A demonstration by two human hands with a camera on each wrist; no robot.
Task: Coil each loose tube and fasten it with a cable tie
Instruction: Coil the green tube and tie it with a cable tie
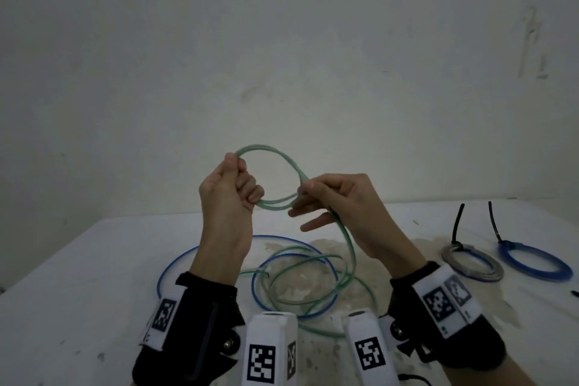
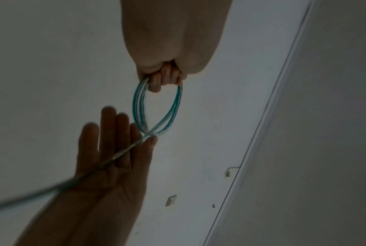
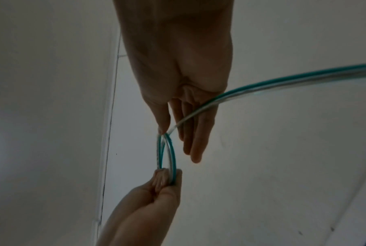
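Note:
I hold a small coil of green tube (image 1: pixel 275 166) in the air above the table. My left hand (image 1: pixel 233 188) grips the coil's left side, fingers curled round its strands (image 2: pixel 156 79). My right hand (image 1: pixel 326 197) pinches the coil's right side between thumb and forefinger (image 3: pixel 164 131), its other fingers straight. From that pinch the loose green tube (image 1: pixel 347 247) hangs down to several slack loops on the table (image 1: pixel 313 276). A loose blue tube (image 1: pixel 175 263) lies in wide loops under them.
At the right of the white table (image 1: pixel 78 260) lie two tied coils, a grey one (image 1: pixel 473 263) and a blue one (image 1: pixel 539 263), each with a black cable tie standing up. A small black piece (image 1: pixel 574 293) sits at the right edge. A pale wall stands behind.

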